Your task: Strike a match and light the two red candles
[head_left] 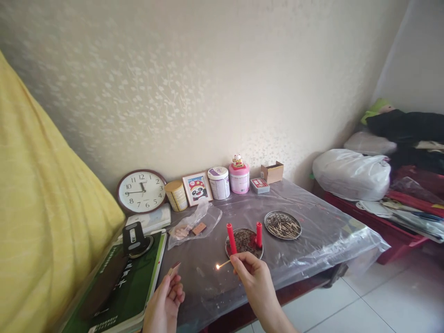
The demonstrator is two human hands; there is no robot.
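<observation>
Right hand's (255,277) grip is pinched shut on a lit match (225,264) — its flame just left of the plate (243,230) on the bench (305,249). Left hand (166,300), further left, pinches a matchbox (174,269).

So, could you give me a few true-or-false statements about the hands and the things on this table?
1. The right hand holds a burning match. True.
2. Both red candles are lit. False: neither shows a flame.
3. The left hand holds a small box. True.
4. The clock hangs high on the wall. False: it stands low, leaning against the wall.
</observation>
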